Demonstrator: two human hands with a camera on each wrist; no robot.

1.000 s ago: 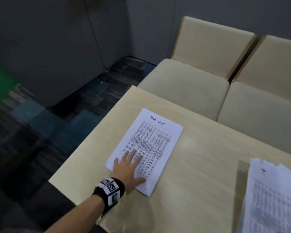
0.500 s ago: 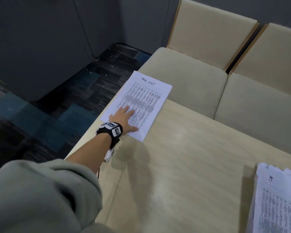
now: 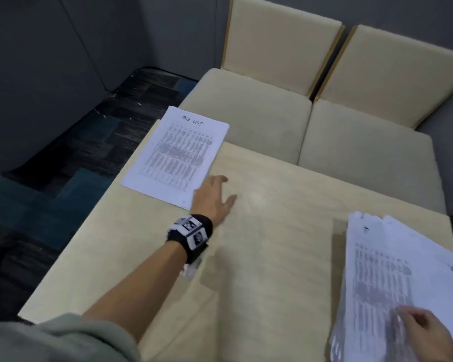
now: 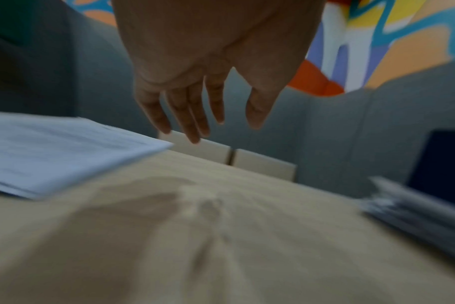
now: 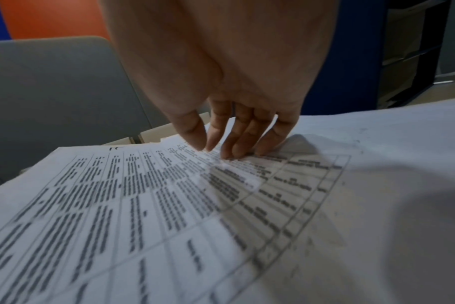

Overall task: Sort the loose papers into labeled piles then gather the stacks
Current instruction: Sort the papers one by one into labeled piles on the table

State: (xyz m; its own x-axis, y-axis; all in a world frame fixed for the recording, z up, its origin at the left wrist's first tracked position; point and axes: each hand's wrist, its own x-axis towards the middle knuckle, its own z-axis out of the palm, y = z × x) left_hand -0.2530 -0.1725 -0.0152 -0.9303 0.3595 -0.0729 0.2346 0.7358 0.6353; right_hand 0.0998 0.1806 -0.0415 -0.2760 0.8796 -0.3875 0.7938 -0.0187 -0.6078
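A pile of printed sheets headed "TASK LIST" [image 3: 175,155] lies at the far left corner of the pale wooden table [image 3: 272,257], its top edge hanging past the rim. My left hand [image 3: 215,194] hovers just right of that pile, fingers loose and straight, holding nothing. In the left wrist view the left hand [image 4: 203,123] hangs above the tabletop, with the pile [image 4: 65,152] to its left. A fanned stack of loose printed papers [image 3: 392,283] sits at the near right. My right hand [image 3: 424,333] rests on it, and its fingertips [image 5: 229,148] touch the top sheet [image 5: 143,205].
Two beige cushioned seats [image 3: 246,121] [image 3: 364,142] stand against the table's far edge. Dark carpet [image 3: 63,178] lies beyond the table's left edge, with grey partitions behind it. A dark screen [image 4: 442,164] shows past the loose stack.
My left hand pushed the TASK LIST pile to the far left corner, then came off it and moved right. My right hand has come into view on the loose stack.
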